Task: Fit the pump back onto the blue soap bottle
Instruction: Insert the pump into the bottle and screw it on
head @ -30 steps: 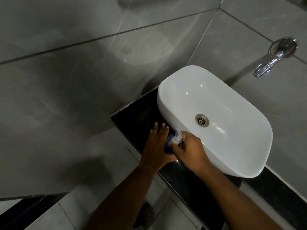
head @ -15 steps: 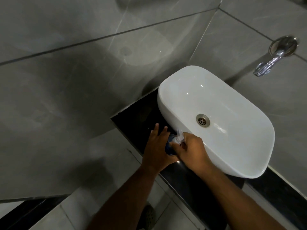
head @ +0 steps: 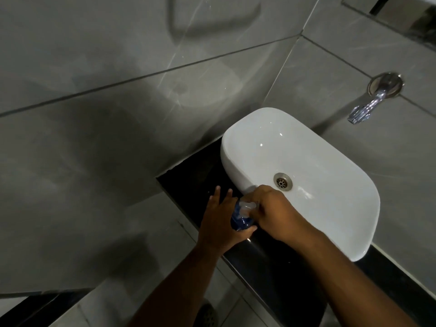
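The blue soap bottle (head: 240,221) stands on the black counter (head: 188,175) just left of the white basin. My left hand (head: 220,223) wraps its left side, thumb across the front, fingers stretched out behind it. The clear pump (head: 246,206) sits on top of the bottle. My right hand (head: 273,212) is closed over the pump from the right and hides most of it. How far the pump sits in the neck is hidden by my fingers.
A white oval basin (head: 330,166) with a metal drain (head: 282,181) fills the counter to the right. A chrome tap (head: 368,107) sticks out of the grey tiled wall above it. Below the counter's front edge lies a tiled floor (head: 151,232).
My right hand has turned over the pump, whose nozzle now points left rather than up. The left hand keeps its hold on the bottle.
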A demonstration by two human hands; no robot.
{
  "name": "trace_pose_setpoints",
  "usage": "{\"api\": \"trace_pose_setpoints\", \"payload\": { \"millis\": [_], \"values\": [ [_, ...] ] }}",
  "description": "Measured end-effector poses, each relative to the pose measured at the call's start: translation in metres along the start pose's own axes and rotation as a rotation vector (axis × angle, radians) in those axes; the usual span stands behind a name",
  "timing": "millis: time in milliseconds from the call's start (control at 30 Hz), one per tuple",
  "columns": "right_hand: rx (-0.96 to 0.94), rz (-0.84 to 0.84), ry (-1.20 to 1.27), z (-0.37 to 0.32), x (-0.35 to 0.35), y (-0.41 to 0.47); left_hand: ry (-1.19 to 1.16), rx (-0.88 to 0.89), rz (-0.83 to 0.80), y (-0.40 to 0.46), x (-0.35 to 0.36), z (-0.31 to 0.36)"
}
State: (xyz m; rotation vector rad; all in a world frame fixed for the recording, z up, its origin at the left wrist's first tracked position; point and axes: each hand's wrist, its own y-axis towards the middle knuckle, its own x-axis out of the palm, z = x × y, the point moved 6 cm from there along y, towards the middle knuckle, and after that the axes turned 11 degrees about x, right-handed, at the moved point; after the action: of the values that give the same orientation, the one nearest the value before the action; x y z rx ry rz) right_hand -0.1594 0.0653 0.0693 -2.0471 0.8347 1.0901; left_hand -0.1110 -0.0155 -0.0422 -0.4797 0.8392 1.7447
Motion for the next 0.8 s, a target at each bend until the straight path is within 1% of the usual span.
{"api": "trace_pose_setpoints", "payload": {
  "millis": [33, 133, 233, 333, 400, 467, 533, 567, 633, 700, 767, 800],
  "values": [
    [-0.032, -0.038, -0.011, -0.001, -0.001, 0.0, 0.0, -0.01, -0.007, 0.0, 0.0, 0.0],
    [-0.101, -0.059, -0.045, -0.003, -0.005, -0.002, -0.008, -0.027, 0.022, 0.001, -0.004, 0.003],
    [-0.086, -0.059, -0.057, -0.001, -0.003, -0.003, 0.033, 0.003, 0.03, 0.0, -0.004, 0.004],
    [-0.065, -0.04, -0.052, 0.0, -0.002, -0.005, 0.009, -0.005, 0.043, 0.0, -0.003, 0.003],
    [-0.027, -0.026, -0.049, 0.002, -0.005, -0.01, -0.017, -0.012, -0.014, 0.0, -0.001, 0.001],
    [0.053, 0.006, -0.022, 0.01, -0.009, -0.021, -0.11, -0.015, -0.133, -0.004, 0.004, -0.004],
    [0.145, 0.066, 0.055, 0.023, -0.006, -0.038, -0.255, -0.045, -0.229, -0.013, 0.004, -0.011],
    [0.2, 0.087, 0.104, 0.03, 0.0, -0.046, -0.316, -0.063, -0.225, -0.018, -0.001, -0.013],
    [0.323, 0.11, 0.219, 0.043, 0.022, -0.054, -0.416, -0.105, -0.158, -0.022, -0.011, -0.019],
    [0.422, 0.112, 0.399, 0.055, 0.046, -0.053, -0.488, -0.185, -0.121, -0.018, -0.018, -0.02],
    [0.456, 0.118, 0.571, 0.058, 0.066, -0.049, -0.561, -0.283, -0.139, -0.016, -0.019, -0.017],
    [0.448, 0.138, 0.609, 0.059, 0.073, -0.046, -0.615, -0.333, -0.15, -0.016, -0.017, -0.017]
  ]
}}
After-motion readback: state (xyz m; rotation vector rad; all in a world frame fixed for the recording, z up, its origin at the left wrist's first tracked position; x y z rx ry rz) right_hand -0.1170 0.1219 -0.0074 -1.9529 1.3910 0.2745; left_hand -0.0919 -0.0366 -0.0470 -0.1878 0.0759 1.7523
